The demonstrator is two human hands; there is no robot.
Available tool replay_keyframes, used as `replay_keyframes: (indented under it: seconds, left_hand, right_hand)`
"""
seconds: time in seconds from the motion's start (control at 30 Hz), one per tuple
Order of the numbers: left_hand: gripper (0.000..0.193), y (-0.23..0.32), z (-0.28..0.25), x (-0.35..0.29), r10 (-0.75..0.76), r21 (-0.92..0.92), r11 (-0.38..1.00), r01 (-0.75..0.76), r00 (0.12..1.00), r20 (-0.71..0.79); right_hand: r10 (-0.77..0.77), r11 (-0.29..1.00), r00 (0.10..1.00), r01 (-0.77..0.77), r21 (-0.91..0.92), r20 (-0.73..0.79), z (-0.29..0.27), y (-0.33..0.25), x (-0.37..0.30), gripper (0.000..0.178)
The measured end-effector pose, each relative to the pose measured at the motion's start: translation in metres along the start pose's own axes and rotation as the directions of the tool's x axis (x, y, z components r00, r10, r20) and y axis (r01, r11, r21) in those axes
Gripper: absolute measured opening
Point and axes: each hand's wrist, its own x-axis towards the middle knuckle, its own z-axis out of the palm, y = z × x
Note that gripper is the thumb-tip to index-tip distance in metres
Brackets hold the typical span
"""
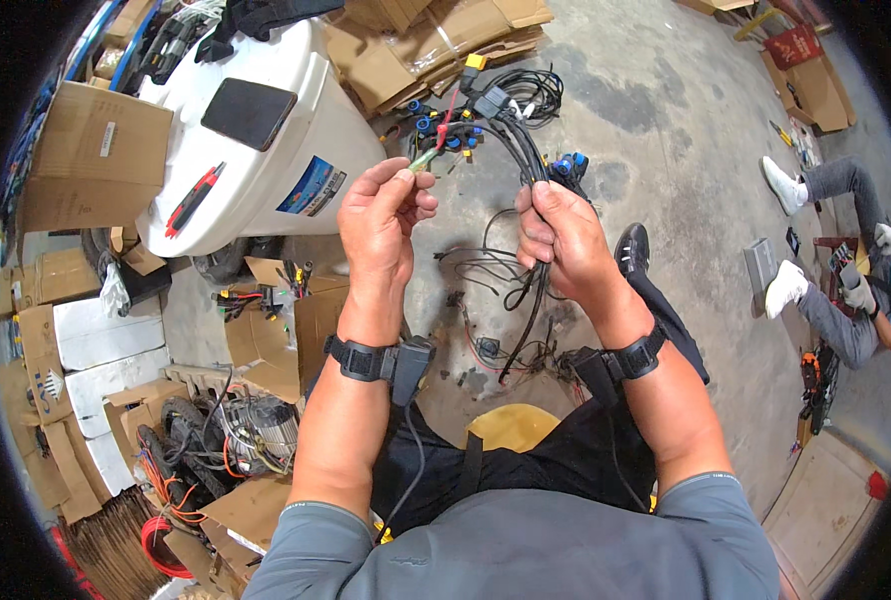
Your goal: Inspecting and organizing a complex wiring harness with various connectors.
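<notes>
My left hand (384,212) pinches a small greenish piece (424,160) between thumb and fingers, and a red wire runs up from it toward a yellow connector (476,63). Wrapped in my right hand (566,232) is a bundle of black cables (519,135), which arches up and left and dangles below the fist. Several blue and yellow connectors hang at the cable ends, some beside the left fingertips. Whether the red wire joins the black bundle is hard to make out.
At left, a white bin (331,130) bears a black phone (249,113) and a red-black tool (195,200). Loose cables (481,265) lie on the concrete floor below my hands. Cardboard boxes (96,160) crowd the left side. Another person (846,270) sits at far right.
</notes>
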Motion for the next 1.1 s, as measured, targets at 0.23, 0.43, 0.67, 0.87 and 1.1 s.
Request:
replay_keyframes:
  seconds: [0.23, 0.43, 0.67, 0.87, 1.1]
  left_hand:
    - [0.016, -0.002, 0.001, -0.002, 0.002, 0.061, 0.998, -0.004, 1.000, 0.028]
    - [0.041, -0.003, 0.017, -0.008, 0.030, 0.360, 0.931, -0.052, 0.997, 0.067]
    - [0.053, -0.006, 0.011, -0.008, -0.166, 0.439, 0.897, 0.053, 0.961, 0.222]
    - [0.039, -0.020, 0.016, -0.015, -0.217, 0.186, 0.969, 0.163, 0.922, 0.322]
    - [0.026, -0.029, 0.017, -0.017, -0.237, 0.048, 0.971, 0.232, 0.952, 0.195]
  right_hand:
    - [0.007, 1.000, 1.000, -0.007, -0.015, -0.011, 0.001, 0.001, 0.001, 0.031]
    - [0.033, 0.993, 0.998, -0.027, -0.118, 0.050, 0.009, 0.004, -0.003, 0.029]
    - [-0.060, 0.651, 0.986, 0.156, -0.743, 0.154, 0.010, 0.013, -0.005, 0.025]
    - [-0.263, 0.454, 0.908, 0.416, -0.788, 0.327, 0.015, 0.028, -0.006, 0.021]
    - [-0.216, 0.383, 0.893, 0.449, -0.807, 0.394, 0.019, 0.040, -0.007, 0.021]
